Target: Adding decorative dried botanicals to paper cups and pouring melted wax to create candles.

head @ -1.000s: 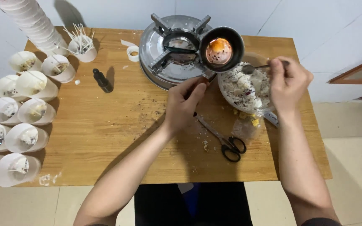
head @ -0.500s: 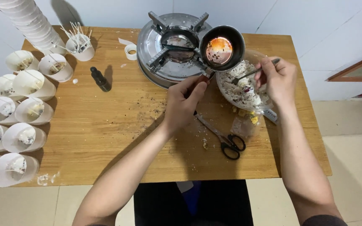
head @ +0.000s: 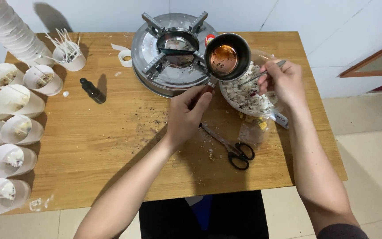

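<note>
My left hand (head: 186,113) grips the handle of a small dark pot (head: 227,56) that rests on the right side of a round metal stove (head: 169,55). Inside the pot is an orange-brown liquid with dark specks. My right hand (head: 284,82) holds a metal spoon (head: 261,74) and dips it into a clear bowl (head: 248,95) of white flakes, just right of the pot.
Black-handled scissors (head: 233,148) lie on the wooden table (head: 111,150) below the bowl. Several white paper cups (head: 12,132) with wicks line the left edge, under a tall cup stack (head: 9,31). A cup of wick sticks (head: 69,55), a dark dropper bottle (head: 93,90) and a tape roll (head: 124,57) sit nearby.
My right hand has moved left and down, bringing the spoon into the bowl of flakes. The left hand stays on the pot handle.
</note>
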